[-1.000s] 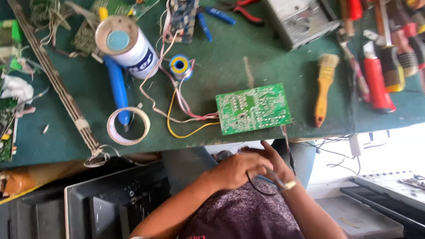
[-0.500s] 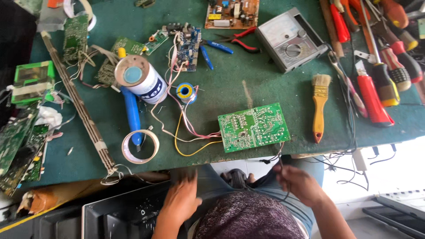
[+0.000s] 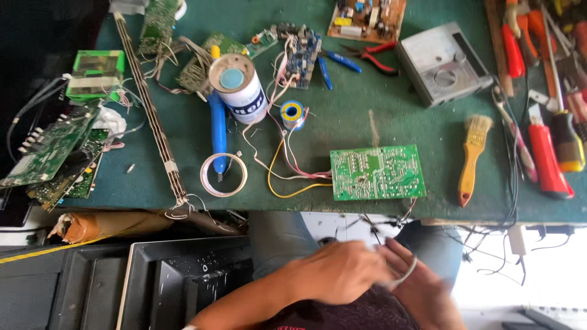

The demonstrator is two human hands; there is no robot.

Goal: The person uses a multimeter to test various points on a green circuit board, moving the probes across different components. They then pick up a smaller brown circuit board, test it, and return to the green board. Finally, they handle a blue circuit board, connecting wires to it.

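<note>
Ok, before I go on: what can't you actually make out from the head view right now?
- What the left hand and right hand hold: motion blur and the overlapping hands hide it, so neither grip can be read.
- Where the thin wires from the green circuit board end: they drop behind the hands.
- Screwdrivers at the right: cut off by the frame edge.
- Circuit board parts: too small to identify.
</note>
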